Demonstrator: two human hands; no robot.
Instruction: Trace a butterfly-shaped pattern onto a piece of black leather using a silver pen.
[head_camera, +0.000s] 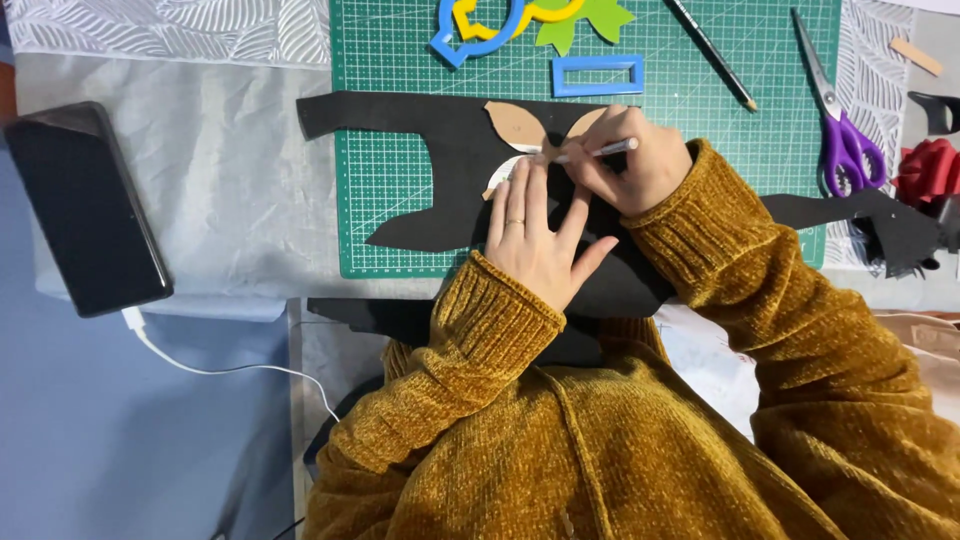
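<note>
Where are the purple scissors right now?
In the head view the purple scissors lie at the upper right, on the right edge of the green cutting mat, between a pencil and a red bow.

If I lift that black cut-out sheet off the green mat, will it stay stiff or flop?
The black sheet looks thin and wide, so it would probably droop. Its narrow arms likely sag first. The left hand presses it flat, hinting that it is light and slides easily on the cutting mat.
</note>
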